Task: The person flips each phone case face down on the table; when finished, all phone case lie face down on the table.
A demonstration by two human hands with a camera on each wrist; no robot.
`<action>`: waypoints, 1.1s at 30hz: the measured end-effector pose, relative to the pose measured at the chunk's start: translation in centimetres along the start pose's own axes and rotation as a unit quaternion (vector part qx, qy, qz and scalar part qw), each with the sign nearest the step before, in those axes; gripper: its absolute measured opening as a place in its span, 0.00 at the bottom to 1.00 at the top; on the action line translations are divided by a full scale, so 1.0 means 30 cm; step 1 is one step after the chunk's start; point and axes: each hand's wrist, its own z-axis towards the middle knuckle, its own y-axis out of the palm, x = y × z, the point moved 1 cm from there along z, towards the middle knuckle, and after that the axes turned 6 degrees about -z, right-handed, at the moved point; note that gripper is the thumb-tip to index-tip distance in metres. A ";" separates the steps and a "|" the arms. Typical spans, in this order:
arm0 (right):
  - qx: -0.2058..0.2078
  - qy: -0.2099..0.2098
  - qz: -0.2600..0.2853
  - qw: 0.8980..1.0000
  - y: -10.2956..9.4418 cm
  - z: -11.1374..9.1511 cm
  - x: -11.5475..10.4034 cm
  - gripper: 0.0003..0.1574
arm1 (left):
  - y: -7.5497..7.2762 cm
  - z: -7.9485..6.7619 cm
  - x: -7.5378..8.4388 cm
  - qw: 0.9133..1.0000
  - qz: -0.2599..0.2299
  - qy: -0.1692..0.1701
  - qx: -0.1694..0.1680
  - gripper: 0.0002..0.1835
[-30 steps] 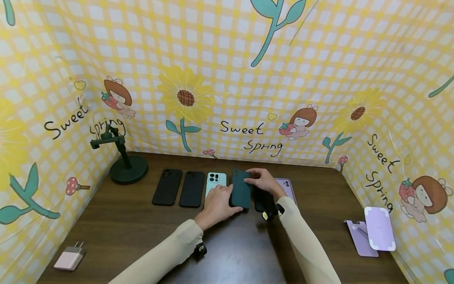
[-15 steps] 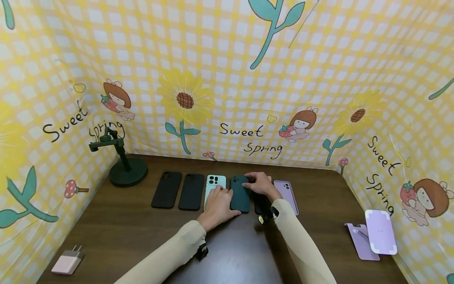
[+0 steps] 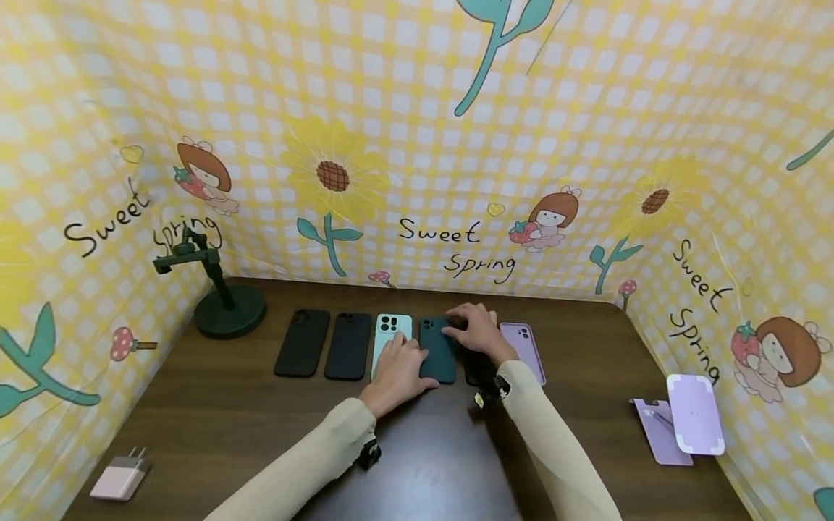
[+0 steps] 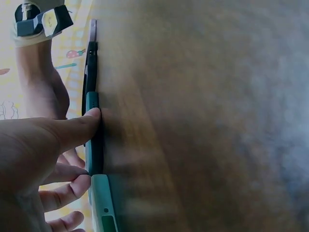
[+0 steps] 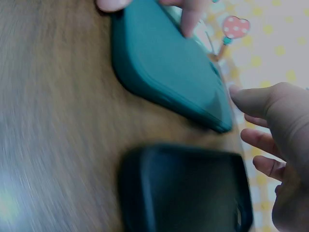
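Observation:
A teal phone case lies flat in a row of cases on the table, camera cutouts at its far end. My left hand holds it at the near left corner. Its thumb is on the near edge and the other fingers bend along the left side, over the mint phone case. My right hand is at the teal case's far right corner. In the right wrist view, its thumb tip is right by the far edge, with the fingers loosely bent. Below it lies a black phone case, partly hidden in the head view.
Two black phone cases lie left of the mint one, and a lilac case ends the row at right. A dark green stand is at back left, a pink charger plug at front left, a lilac folding stand at right.
The teal case, slightly raised and turned one second ago, now lies flat, with a wider gap to the black case on its right. Both hands have stayed close to it.

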 end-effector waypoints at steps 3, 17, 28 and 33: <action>0.016 0.000 0.000 1.000 -0.045 -0.029 0.045 0.22 | -0.002 0.002 0.017 0.999 -0.034 0.007 0.011 0.35; -0.047 0.041 -0.060 0.996 -0.120 -0.109 0.180 0.19 | 0.046 0.035 0.175 0.992 -0.077 0.091 -0.036 0.24; -0.032 0.038 -0.080 0.996 -0.105 -0.124 0.195 0.18 | 0.069 0.071 0.232 0.997 -0.023 0.051 -0.045 0.08; -0.032 0.038 -0.062 0.997 -0.106 -0.114 0.204 0.16 | 0.073 0.080 0.231 0.998 -0.010 0.043 -0.042 0.14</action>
